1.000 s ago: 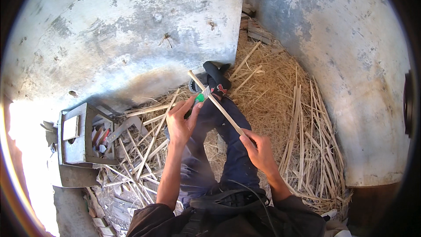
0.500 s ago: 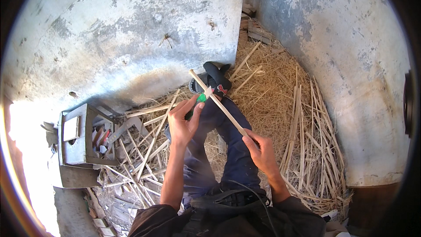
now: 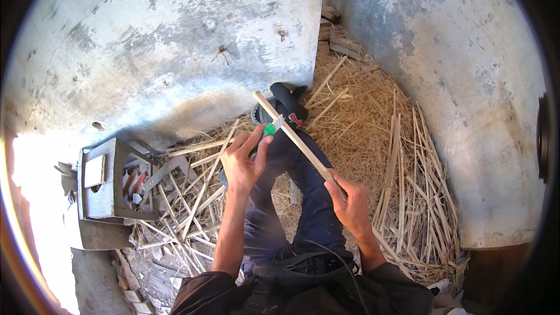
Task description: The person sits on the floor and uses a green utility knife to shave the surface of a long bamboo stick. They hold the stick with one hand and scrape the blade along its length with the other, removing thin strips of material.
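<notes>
My left hand point(image 3: 244, 160) is closed around the green handle of a utility-type knife point(image 3: 269, 130). Its short pale blade lies against a long, flat wooden strip point(image 3: 300, 144), near the strip's far half. My right hand point(image 3: 349, 198) grips the near end of this strip, thumb on top. The strip slants from there up and to the left, over my legs and a dark shoe point(image 3: 282, 111). Part of the knife handle is hidden by my left fingers.
Thin shavings point(image 3: 350, 122) cover the floor ahead. Long strips point(image 3: 429, 198) are heaped at the right, and more sticks point(image 3: 195, 216) lie crossed at the left beside a wooden box point(image 3: 102, 181) with things inside. Worn walls point(image 3: 192, 29) stand close in front and at the right.
The knife's blade shows at a slightly different angle on the strip. My right hand and the strip have shifted a little to the right. My left hand stays nearly in place.
</notes>
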`<state>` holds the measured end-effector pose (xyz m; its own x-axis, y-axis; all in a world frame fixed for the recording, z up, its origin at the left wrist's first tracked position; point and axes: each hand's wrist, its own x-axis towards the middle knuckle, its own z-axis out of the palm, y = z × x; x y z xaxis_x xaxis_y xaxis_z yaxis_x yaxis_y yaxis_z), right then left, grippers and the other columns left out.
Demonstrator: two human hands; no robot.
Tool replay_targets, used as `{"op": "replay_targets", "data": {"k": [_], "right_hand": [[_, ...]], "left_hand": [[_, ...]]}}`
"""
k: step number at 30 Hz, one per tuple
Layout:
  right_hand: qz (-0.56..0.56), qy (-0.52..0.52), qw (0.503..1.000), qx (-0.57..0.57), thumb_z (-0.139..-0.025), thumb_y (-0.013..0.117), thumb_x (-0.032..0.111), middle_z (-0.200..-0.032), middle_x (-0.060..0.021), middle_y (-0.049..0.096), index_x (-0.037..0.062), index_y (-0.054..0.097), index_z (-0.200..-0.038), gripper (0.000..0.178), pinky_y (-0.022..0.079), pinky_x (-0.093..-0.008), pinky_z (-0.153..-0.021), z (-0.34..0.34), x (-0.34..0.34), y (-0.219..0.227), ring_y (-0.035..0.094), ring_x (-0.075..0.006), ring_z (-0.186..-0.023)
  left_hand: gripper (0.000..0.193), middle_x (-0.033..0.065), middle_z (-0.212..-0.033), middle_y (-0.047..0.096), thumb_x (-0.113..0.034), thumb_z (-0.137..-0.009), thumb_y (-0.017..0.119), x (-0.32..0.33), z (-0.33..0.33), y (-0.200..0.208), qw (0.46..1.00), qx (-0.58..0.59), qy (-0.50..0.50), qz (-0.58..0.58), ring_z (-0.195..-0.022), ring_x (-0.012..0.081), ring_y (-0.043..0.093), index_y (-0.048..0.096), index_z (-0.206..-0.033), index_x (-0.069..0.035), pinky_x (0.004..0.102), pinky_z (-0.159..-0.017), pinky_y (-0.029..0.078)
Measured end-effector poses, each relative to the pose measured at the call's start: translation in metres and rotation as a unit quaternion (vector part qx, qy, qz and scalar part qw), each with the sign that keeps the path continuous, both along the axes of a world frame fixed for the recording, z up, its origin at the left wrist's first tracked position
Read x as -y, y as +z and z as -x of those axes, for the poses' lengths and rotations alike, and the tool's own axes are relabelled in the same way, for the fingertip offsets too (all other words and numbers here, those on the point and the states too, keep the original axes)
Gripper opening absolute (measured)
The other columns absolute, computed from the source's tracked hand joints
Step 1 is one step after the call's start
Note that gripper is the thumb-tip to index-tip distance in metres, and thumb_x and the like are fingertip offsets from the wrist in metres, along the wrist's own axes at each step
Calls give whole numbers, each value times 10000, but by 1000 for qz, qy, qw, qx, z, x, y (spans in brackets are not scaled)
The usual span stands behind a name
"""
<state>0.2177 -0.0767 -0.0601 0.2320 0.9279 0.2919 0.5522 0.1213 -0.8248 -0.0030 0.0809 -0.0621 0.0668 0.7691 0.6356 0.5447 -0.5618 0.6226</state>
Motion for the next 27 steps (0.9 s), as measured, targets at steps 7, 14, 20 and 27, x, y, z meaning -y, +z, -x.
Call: {"op": "replay_targets", "data": {"k": [7, 14, 20, 27], "right_hand": [[26, 2, 1000, -8, -1064, 677, 262, -814, -194, 733, -32, 750, -1248, 355, 518, -350, -601, 3, 16, 1, 710, -226, -640], [138, 25, 988, -72, -1056, 688, 266, -882, -150, 783, -35, 744, -1282, 381, 518, -317, -637, -2, 39, 14, 713, -153, -719], [117, -41, 986, -109, -1055, 697, 270, -842, -59, 746, -15, 734, -1333, 400, 478, -285, -641, -9, 31, 0, 619, -69, -721], [83, -20, 992, -97, -1059, 692, 266, -875, -65, 769, -7, 735, -1337, 392, 459, -268, -618, -1, 6, 4, 596, -62, -694]], "left_hand": [[290, 124, -787, 709, -178, -983, 790, -16, 17, 7, 1000, -7, 29, -3, -614, 201, 640, 795, -1207, 7, 333, -581, 487], [358, 36, -651, 680, -265, -1063, 710, -69, 82, -17, 982, 70, 172, 25, -477, 51, 422, 767, -1292, 5, 307, -449, 275], [367, -30, -688, 619, -305, -1063, 723, -28, 61, -4, 971, 164, 24, 170, -558, 32, 396, 779, -1288, -21, 267, -495, 269], [288, 96, -832, 747, -167, -974, 797, 14, 7, -5, 980, 118, -143, 71, -649, 130, 606, 794, -1203, 8, 286, -609, 468]]}}
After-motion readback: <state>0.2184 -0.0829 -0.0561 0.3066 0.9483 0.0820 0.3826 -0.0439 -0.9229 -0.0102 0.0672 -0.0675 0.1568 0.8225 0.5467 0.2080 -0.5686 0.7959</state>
